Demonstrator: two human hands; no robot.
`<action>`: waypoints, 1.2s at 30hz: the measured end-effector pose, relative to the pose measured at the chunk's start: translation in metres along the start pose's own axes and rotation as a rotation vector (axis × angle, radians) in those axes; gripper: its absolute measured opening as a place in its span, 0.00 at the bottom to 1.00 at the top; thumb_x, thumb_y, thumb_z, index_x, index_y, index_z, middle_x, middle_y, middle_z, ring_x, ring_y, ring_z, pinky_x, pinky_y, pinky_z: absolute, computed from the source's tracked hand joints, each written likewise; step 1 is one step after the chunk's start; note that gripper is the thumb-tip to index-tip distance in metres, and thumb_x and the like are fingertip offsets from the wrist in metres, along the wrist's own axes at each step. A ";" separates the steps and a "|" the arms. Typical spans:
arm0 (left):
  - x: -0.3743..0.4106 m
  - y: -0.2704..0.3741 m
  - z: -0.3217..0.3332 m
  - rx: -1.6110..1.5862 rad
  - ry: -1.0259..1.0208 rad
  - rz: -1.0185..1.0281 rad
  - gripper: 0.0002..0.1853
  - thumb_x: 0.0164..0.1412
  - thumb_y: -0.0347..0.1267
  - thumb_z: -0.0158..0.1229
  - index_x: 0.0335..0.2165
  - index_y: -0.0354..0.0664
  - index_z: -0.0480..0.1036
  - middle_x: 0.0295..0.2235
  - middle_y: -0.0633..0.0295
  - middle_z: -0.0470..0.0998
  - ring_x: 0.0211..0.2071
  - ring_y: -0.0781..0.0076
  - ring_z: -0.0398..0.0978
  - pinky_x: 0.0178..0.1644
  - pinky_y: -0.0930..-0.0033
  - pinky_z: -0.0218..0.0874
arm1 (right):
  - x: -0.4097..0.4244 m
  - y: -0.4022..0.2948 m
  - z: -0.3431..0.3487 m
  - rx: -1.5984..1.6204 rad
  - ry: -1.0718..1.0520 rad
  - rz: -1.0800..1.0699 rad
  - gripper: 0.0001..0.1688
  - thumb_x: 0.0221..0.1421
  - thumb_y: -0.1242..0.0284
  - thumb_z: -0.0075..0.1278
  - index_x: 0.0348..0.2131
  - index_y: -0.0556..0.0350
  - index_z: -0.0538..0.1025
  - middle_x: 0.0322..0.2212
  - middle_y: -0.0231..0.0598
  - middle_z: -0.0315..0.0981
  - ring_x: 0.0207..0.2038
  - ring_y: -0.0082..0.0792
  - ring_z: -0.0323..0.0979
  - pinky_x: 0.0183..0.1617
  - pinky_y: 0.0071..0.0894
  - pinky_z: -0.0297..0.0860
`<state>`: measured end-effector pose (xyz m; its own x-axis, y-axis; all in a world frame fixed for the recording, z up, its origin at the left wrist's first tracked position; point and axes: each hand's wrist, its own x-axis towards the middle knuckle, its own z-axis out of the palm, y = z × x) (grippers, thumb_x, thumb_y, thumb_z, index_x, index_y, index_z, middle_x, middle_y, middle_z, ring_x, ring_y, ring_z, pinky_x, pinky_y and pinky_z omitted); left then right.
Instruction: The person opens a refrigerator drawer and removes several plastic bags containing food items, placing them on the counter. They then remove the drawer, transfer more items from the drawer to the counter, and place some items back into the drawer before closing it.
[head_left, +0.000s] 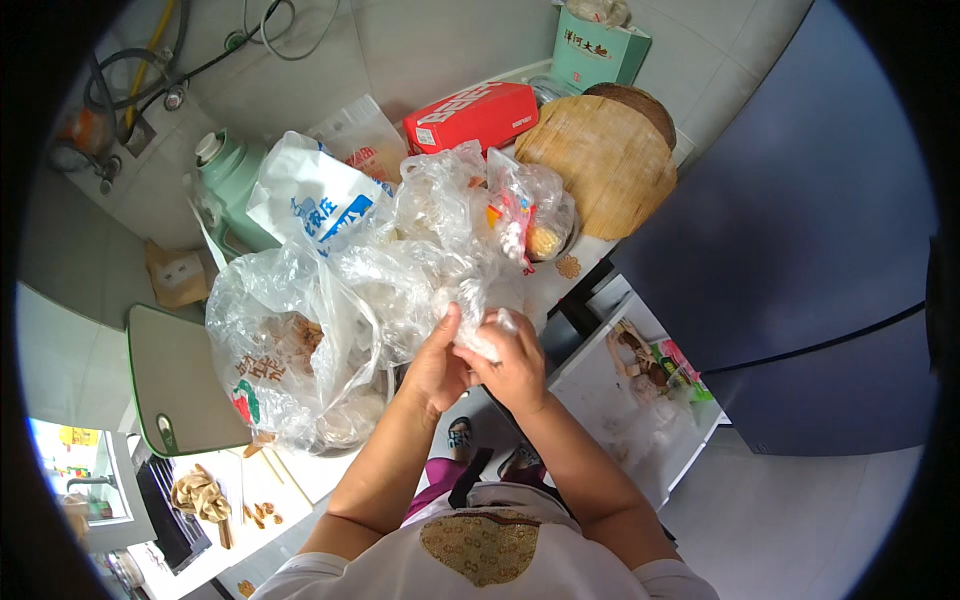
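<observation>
Both of my hands meet at the near edge of a counter heaped with clear plastic bags. My right hand (513, 361) grips the bunched part of a clear plastic bag (474, 330). My left hand (437, 362) touches the same bunch, thumb up along its side; whether its fingers close on the plastic is hidden. Left of the hands lies a large clear bag with printing (281, 352), brownish food visible inside. Beyond the hands, a smaller bag (529, 217) holds something yellow and a pink-edged packet.
A red box (472, 116), a round wooden board (604, 165) and a mint-green bag (600, 49) stand at the back. A green jug (232, 180) and a cutting board (180, 382) are left. An open drawer (592, 416) juts out right, beside a dark blue refrigerator (787, 225).
</observation>
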<state>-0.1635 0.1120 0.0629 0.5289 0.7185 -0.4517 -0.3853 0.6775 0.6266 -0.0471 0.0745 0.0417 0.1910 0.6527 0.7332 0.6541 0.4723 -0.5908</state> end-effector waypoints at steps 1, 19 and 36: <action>0.005 -0.010 -0.007 -0.164 -0.076 -0.022 0.34 0.54 0.56 0.47 0.50 0.42 0.61 0.46 0.54 0.67 0.44 0.59 0.68 0.46 0.57 0.62 | -0.003 -0.002 -0.004 -0.008 -0.031 -0.049 0.23 0.34 0.74 0.63 0.34 0.54 0.70 0.32 0.44 0.69 0.37 0.48 0.68 0.41 0.41 0.67; 0.042 -0.081 0.029 -0.573 -0.098 0.111 0.28 0.39 0.29 0.57 0.45 0.41 0.64 0.42 0.55 0.69 0.43 0.54 0.68 0.48 0.52 0.62 | -0.063 -0.026 -0.127 0.127 -0.191 0.189 0.08 0.45 0.83 0.52 0.30 0.60 0.76 0.27 0.43 0.74 0.31 0.40 0.74 0.36 0.31 0.69; 0.035 -0.096 0.042 -0.488 -0.142 -0.150 0.26 0.36 0.32 0.52 0.41 0.37 0.68 0.41 0.52 0.72 0.44 0.51 0.68 0.53 0.53 0.56 | -0.053 0.001 -0.112 0.468 0.298 0.852 0.05 0.47 0.77 0.55 0.27 0.63 0.76 0.24 0.31 0.71 0.26 0.22 0.68 0.31 0.22 0.64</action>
<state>-0.0759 0.0657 0.0139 0.6893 0.6025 -0.4024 -0.5868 0.7900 0.1776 0.0259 -0.0257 0.0399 0.6759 0.7366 0.0233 -0.1247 0.1455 -0.9815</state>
